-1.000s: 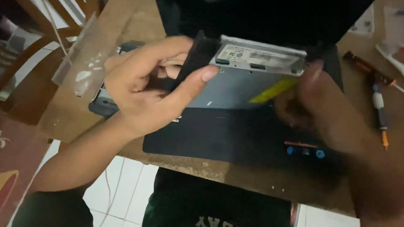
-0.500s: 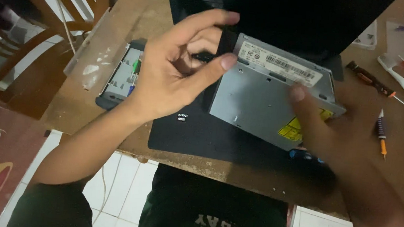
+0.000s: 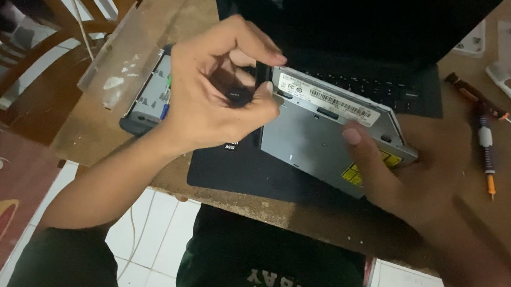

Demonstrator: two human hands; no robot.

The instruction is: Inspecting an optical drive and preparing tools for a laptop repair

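Here, 1 grey drive (image 3: 319, 145): left hand (image 3: 223, 92) fingers pinch its black bezel (image 3: 261, 86), right hand (image 3: 405, 173) grips it.

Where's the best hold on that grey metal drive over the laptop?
By its long side edges, coming from the right end. The flat grey drive is thin and tilted; the right hand already supports that end, while the left hand works at the black bezel end.
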